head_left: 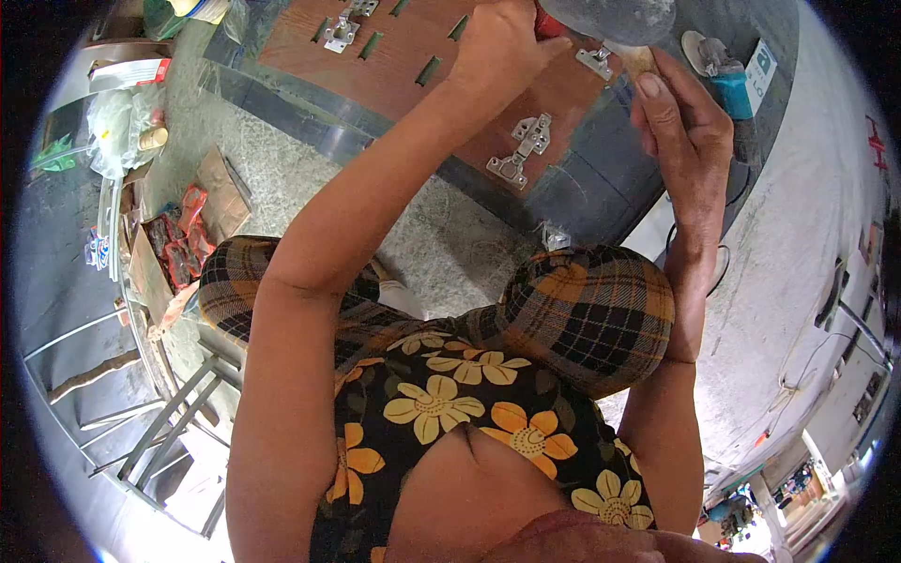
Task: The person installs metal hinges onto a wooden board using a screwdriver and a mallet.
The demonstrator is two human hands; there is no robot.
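Note:
At the top, my left hand (502,47) is closed in a fist over a brown board (310,61). Something red (547,23) shows beside its thumb, mostly hidden by the fingers. My right hand (685,131) grips a pale wooden handle (640,62) between thumb and fingers. That handle joins a large grey rounded head (615,17), cut off by the top edge, so I cannot tell the tool's kind. Metal cabinet hinges lie on the board: one hinge (521,150) near its front corner, another hinge (594,63) beside the handle, and a hinge (342,32) farther left.
The board has several cut slots and lies on a dark tabletop (601,178). A teal and white box (746,84) stands at the right. Plastic bags (117,131), red packets (183,239) and metal frames (174,422) lie to the left. A cable (723,272) hangs at the right.

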